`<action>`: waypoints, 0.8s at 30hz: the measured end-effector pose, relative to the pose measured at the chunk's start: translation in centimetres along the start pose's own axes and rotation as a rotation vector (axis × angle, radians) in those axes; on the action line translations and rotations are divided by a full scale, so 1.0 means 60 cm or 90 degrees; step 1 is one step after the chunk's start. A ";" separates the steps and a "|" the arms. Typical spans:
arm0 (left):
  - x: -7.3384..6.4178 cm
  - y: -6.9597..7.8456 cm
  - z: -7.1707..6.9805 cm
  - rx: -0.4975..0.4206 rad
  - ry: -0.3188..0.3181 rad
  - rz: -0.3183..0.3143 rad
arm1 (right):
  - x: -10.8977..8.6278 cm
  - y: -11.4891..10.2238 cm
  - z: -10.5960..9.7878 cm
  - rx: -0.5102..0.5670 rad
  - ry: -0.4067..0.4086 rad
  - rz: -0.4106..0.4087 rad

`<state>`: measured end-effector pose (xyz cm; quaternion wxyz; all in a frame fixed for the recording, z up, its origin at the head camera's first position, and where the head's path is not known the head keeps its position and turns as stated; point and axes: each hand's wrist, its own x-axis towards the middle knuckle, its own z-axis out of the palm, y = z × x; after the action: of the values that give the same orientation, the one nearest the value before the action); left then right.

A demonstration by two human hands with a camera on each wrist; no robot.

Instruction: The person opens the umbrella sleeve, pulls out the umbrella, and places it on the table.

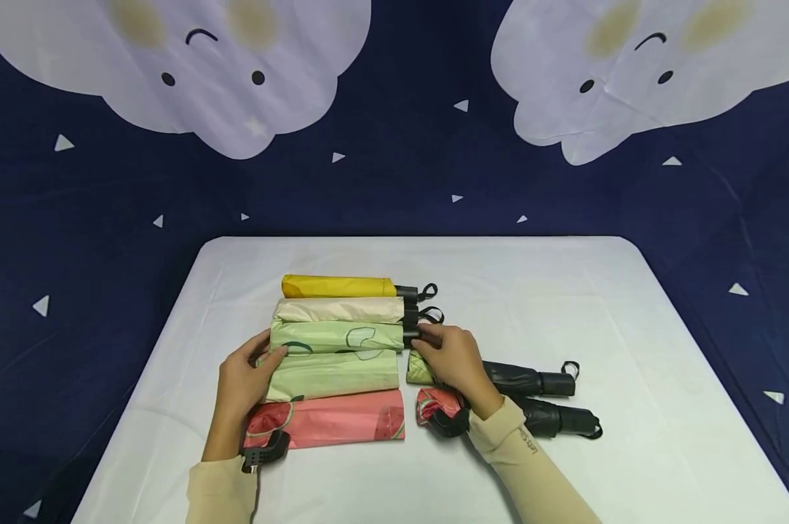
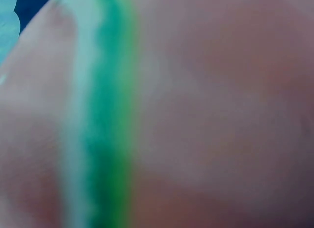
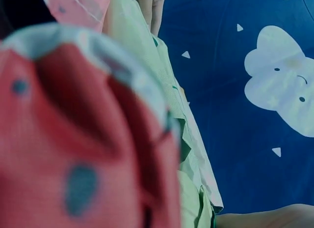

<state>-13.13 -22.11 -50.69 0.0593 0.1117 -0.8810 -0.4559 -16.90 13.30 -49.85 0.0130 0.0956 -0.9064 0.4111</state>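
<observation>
A folded light green umbrella (image 1: 338, 336) with a black handle lies between both hands. My left hand (image 1: 244, 378) grips its left end, thumb on top. At the other end, the fingers of my right hand (image 1: 456, 360) pinch the black handle. Just above it lie a cream folded umbrella (image 1: 338, 310) and a yellow one (image 1: 335, 287), both with black handles and loops. Below it lies a flat light green sleeve (image 1: 342, 376), then a red watermelon-print sleeve (image 1: 349, 420). The left wrist view is filled with blurred pinkish fabric with a green stripe.
Right of the sleeves, partly under my right forearm, lie two black folded umbrellas, one with a green end (image 1: 418, 370), the other with a red watermelon-print end (image 3: 83, 139). Their black handles (image 1: 557, 383) point right. A white table (image 1: 630, 306) meets a dark blue cloud-print cloth (image 1: 407, 131).
</observation>
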 end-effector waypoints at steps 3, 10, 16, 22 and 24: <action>-0.001 0.000 0.000 -0.005 -0.001 -0.005 | -0.002 -0.001 0.000 0.011 0.001 0.007; 0.000 -0.001 0.001 -0.002 0.010 0.005 | -0.001 -0.001 -0.001 0.017 -0.004 0.007; 0.001 -0.002 0.000 -0.017 0.006 -0.002 | -0.002 -0.002 -0.001 0.021 0.002 0.005; -0.001 -0.002 -0.006 -0.048 -0.003 -0.032 | -0.005 -0.002 0.001 0.049 0.011 -0.003; -0.002 -0.002 -0.009 -0.056 -0.005 -0.037 | -0.005 -0.002 0.002 0.058 0.018 -0.008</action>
<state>-12.87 -22.56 -50.46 0.0475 0.1325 -0.8567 -0.4962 -16.57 13.22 -49.88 0.0242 0.0962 -0.8859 0.4531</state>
